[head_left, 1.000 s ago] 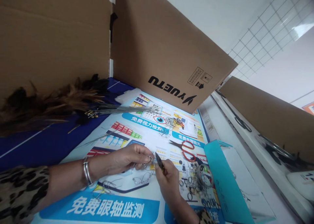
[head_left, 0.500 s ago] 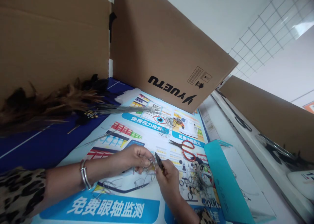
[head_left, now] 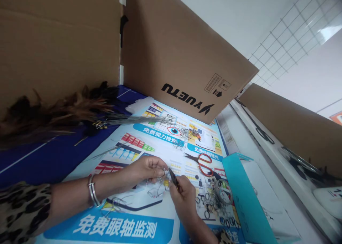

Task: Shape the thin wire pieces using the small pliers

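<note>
My left hand [head_left: 149, 171] pinches a thin, bent silvery wire piece [head_left: 157, 191] between thumb and fingers; loops of it dangle below the fingertips. In my right hand [head_left: 184, 196] is a pair of small dark-jawed pliers [head_left: 173, 175], its handles mostly hidden by the fingers. The plier tips meet the wire piece beside my left fingertips; whether they grip it I cannot tell. Red-handled scissors [head_left: 201, 162] lie beyond my right hand. To its right is a heap of small metal rings and a wire coil [head_left: 223, 192].
A printed poster [head_left: 128, 233] covers the work surface. Straight wires [head_left: 139, 119] and brown feathers [head_left: 53, 112] lie at the back left, near loose wire bits [head_left: 114, 204] on the poster. A teal box [head_left: 245, 201] stands at right. Cardboard panels [head_left: 171, 51] wall the back.
The wire piece has turned a little and hangs slightly differently under my left fingers. My hands and the pliers have shifted only slightly.
</note>
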The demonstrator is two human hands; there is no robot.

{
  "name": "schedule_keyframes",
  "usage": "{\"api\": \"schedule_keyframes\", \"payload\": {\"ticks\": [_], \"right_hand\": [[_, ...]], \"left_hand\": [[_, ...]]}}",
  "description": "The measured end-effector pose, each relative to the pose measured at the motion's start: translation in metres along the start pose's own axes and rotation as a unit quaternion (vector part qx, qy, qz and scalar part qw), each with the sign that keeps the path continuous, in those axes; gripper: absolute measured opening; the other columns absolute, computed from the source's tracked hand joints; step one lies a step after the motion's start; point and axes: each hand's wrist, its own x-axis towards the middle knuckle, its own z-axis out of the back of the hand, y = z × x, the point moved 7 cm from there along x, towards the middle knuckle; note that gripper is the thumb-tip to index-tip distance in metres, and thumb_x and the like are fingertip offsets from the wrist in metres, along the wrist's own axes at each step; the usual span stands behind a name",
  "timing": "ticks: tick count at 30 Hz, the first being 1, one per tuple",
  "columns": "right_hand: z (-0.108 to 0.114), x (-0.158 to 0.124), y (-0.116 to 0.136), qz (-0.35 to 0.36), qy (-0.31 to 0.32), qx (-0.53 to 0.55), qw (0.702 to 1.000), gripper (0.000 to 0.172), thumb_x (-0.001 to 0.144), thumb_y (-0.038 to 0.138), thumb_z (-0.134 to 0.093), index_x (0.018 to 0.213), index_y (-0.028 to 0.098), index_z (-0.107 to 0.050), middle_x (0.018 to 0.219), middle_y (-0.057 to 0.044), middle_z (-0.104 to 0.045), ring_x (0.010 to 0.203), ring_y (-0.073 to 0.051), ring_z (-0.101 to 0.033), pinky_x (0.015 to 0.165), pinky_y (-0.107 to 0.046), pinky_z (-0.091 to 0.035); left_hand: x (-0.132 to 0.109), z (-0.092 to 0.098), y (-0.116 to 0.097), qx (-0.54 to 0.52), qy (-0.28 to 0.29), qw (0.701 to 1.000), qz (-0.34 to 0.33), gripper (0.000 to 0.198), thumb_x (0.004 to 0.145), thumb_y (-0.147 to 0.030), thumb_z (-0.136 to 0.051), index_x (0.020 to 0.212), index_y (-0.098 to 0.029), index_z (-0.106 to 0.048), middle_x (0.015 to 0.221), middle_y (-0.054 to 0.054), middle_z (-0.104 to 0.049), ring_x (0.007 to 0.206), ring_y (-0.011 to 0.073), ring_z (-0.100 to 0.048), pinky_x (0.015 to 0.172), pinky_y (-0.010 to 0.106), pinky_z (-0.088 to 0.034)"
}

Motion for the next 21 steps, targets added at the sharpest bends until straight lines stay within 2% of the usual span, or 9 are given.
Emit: {"api": "schedule_keyframes", "payload": {"ticks": [8,14,21], "right_hand": [[0.000,-0.002,-0.002,0.009,-0.001,0.003,1.000,0.023,0.078,0.018,-0.050,0.058,0.018,-0.039,0.059,0.004,-0.039,0.056,-0.010,-0.040,0.051,-0.021,-0.027],[0.000,-0.002,0.001,0.015,-0.004,0.007,1.000,0.024,0.077,0.017,-0.049,0.056,0.018,-0.038,0.059,0.004,-0.039,0.056,-0.010,-0.040,0.050,-0.021,-0.027],[-0.003,-0.004,0.000,0.015,0.007,0.006,1.000,0.022,0.078,0.017,-0.047,0.058,0.018,-0.038,0.060,0.003,-0.040,0.059,-0.011,-0.042,0.053,-0.022,-0.027]], "left_hand": [[0.000,-0.005,0.006,-0.001,0.049,0.999,0.022,0.026,0.068,-0.030,-0.072,0.086,-0.013,-0.065,0.070,0.002,-0.064,0.052,0.0078,-0.047,0.049,0.019,-0.036],[0.000,-0.002,0.004,0.008,0.024,1.000,0.009,0.026,0.069,-0.031,-0.071,0.085,-0.012,-0.065,0.071,0.003,-0.064,0.053,0.0083,-0.047,0.051,0.020,-0.037],[0.003,0.000,0.012,0.011,0.034,0.999,0.019,0.027,0.069,-0.032,-0.071,0.084,-0.012,-0.064,0.069,0.002,-0.063,0.050,0.0073,-0.046,0.048,0.019,-0.034]]}}
